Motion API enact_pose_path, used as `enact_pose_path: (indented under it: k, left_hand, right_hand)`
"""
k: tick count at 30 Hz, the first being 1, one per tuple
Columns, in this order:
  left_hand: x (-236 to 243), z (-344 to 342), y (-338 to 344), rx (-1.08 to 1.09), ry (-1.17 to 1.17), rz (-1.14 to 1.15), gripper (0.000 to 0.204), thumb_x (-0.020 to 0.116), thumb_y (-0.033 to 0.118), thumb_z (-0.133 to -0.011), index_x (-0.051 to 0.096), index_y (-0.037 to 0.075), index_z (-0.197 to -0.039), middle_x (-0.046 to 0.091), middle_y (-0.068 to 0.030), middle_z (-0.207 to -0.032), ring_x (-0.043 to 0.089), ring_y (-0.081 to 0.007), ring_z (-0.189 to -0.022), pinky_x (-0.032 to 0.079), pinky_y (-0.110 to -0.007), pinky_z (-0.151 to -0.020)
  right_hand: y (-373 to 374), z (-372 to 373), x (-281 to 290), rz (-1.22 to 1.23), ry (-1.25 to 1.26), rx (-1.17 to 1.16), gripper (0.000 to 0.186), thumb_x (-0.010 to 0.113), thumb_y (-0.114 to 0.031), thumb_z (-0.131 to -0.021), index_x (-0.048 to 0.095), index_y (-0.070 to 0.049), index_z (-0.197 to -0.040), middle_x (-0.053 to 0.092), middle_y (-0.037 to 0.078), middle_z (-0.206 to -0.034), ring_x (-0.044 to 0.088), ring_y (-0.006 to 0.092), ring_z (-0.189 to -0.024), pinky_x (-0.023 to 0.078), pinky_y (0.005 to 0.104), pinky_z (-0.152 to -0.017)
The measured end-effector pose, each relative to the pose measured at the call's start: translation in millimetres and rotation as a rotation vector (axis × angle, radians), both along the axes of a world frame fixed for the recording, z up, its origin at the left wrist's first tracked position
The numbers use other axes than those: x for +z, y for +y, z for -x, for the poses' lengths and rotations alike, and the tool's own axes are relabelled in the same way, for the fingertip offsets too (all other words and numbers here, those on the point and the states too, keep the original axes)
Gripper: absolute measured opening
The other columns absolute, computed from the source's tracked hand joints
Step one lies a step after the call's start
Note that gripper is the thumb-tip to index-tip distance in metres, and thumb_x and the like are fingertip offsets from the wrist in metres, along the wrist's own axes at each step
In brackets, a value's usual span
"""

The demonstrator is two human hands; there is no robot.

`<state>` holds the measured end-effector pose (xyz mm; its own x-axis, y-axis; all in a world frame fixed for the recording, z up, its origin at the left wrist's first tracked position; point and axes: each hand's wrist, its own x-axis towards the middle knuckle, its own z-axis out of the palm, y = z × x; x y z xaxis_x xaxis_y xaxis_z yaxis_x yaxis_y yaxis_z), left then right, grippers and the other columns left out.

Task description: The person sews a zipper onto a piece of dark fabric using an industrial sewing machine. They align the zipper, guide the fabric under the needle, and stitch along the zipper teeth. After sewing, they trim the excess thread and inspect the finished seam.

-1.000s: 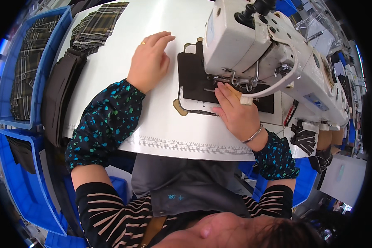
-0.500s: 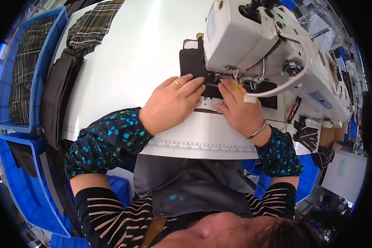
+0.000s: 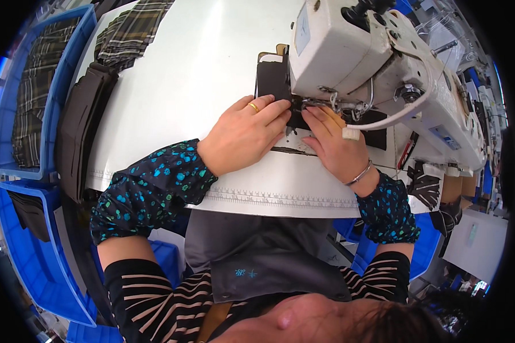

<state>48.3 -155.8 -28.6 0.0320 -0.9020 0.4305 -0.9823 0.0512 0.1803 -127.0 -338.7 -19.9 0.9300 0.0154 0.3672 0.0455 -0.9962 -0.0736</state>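
Note:
A dark fabric piece (image 3: 272,79) lies under the needle area of a white sewing machine (image 3: 337,54). My left hand (image 3: 247,134) rests palm down at the fabric's near left edge, fingers stretched out and pressing on it. On the other side of the presser foot, my right hand (image 3: 339,143) lies with its fingers extended over the fabric, fingertips close to the foot. Neither hand is closed round anything. The needle and part of the fabric are hidden by the machine head and my fingers.
Plaid fabric fills a blue bin (image 3: 74,74) at the left, with more plaid fabric (image 3: 133,33) on the table. A stack of dark fabric pieces (image 3: 84,128) lies along the table's left edge. A ruler strip (image 3: 280,199) runs along the front edge. A red-and-black tool (image 3: 407,150) lies right.
The fabric has slid a little away from me under the presser foot, and the light mark between my hands is now out of sight. Both hands have shifted slightly with it.

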Motion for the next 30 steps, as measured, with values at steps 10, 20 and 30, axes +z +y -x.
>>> enact_pose_path:
  k: [10, 20, 30]
  left_hand:
    - [-1, -1, 0, -0.004, -0.012, -0.009, 0.033, 0.069, 0.021, -0.095, 0.070, 0.006, -0.124, 0.066, -0.0078, -0.136, 0.061, -0.0275, -0.126, 0.051, -0.041, -0.105]
    - [-5, 4, -8, -0.002, -0.028, 0.009, 0.035, 0.069, 0.022, -0.095, 0.069, 0.006, -0.125, 0.066, -0.0078, -0.138, 0.062, -0.0270, -0.127, 0.052, -0.040, -0.105]
    - [-7, 3, -6, 0.033, -0.033, 0.013, 0.038, 0.071, 0.027, -0.094, 0.070, 0.007, -0.126, 0.068, -0.0061, -0.137, 0.063, -0.0253, -0.127, 0.051, -0.039, -0.105]
  right_hand:
    - [-14, 41, 35, 0.175, 0.015, 0.065, 0.047, 0.080, -0.021, -0.084, 0.070, -0.006, -0.127, 0.072, 0.010, -0.122, 0.070, 0.0310, -0.108, 0.058, 0.0404, -0.088]
    - [-432, 377, 195, 0.502, -0.314, -1.133, 0.034, 0.058, -0.028, -0.105, 0.072, -0.005, -0.125, 0.073, 0.012, -0.119, 0.066, 0.0235, -0.106, 0.052, 0.0360, -0.090]
    - [-346, 353, 93, -0.043, -0.711, -1.080, 0.044, 0.054, -0.034, -0.109, 0.067, -0.003, -0.138, 0.070, 0.014, -0.136, 0.066, 0.0269, -0.121, 0.048, 0.0357, -0.106]
